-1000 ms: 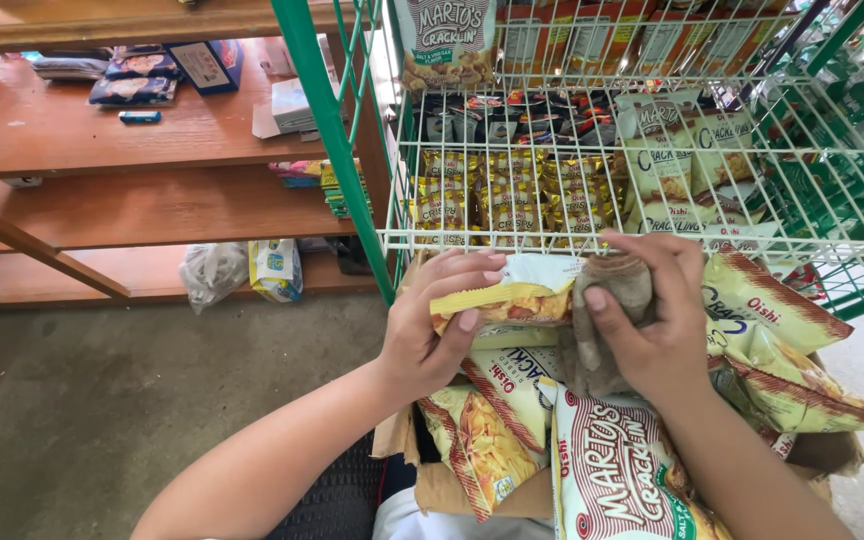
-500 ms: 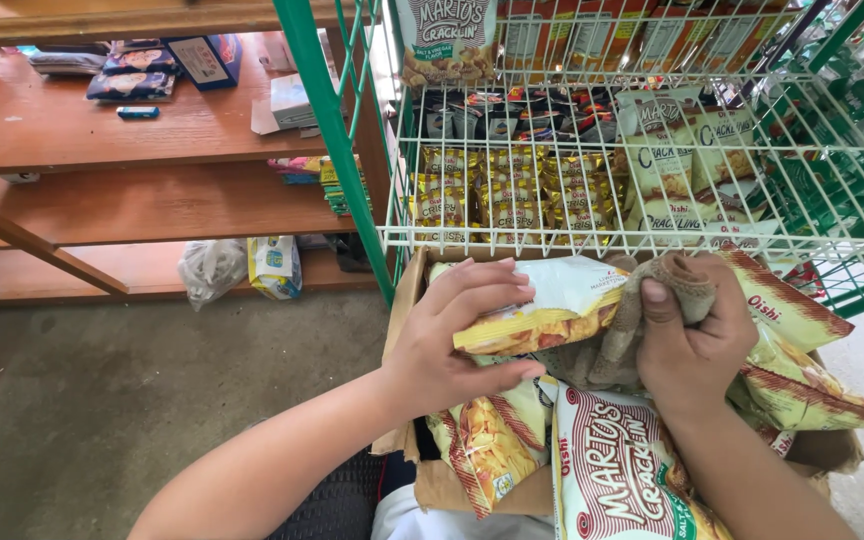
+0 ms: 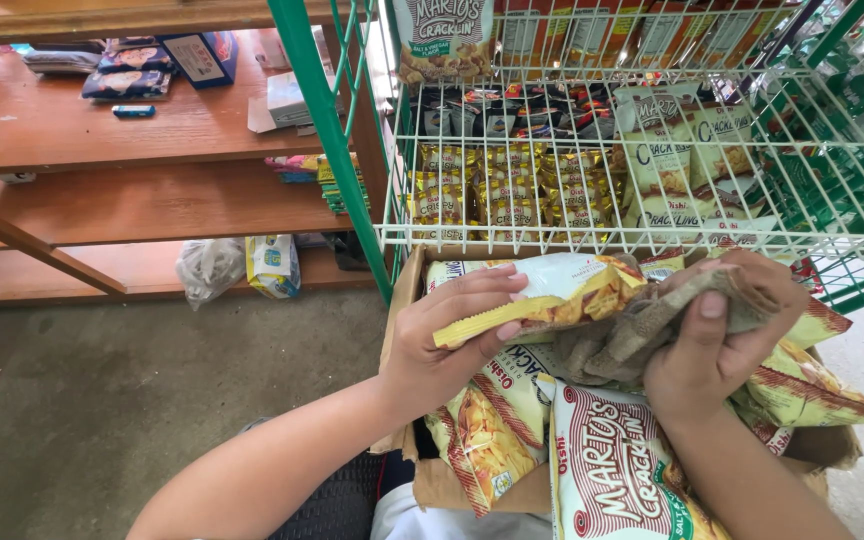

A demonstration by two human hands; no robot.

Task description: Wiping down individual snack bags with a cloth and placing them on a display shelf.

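My left hand [image 3: 452, 335] grips a yellow and white snack bag [image 3: 552, 295] by its near edge, holding it flat above an open cardboard box [image 3: 404, 290]. My right hand [image 3: 717, 335] clutches a crumpled brown cloth [image 3: 622, 335] that presses against the bag's right end. The box below is full of several more snack bags, yellow ones [image 3: 487, 430] and a red and white striped one [image 3: 617, 470].
A green wire rack [image 3: 332, 130] with white mesh shelves stands right behind the box, stocked with snack packs [image 3: 492, 185]. Wooden shelves [image 3: 152, 200] at the left carry small packets and two plastic bags [image 3: 242, 268]. Concrete floor [image 3: 102, 400] spreads at lower left.
My left hand lifted the yellow bag higher and turned it flatter. My right hand with the cloth moved up against the bag's right end.
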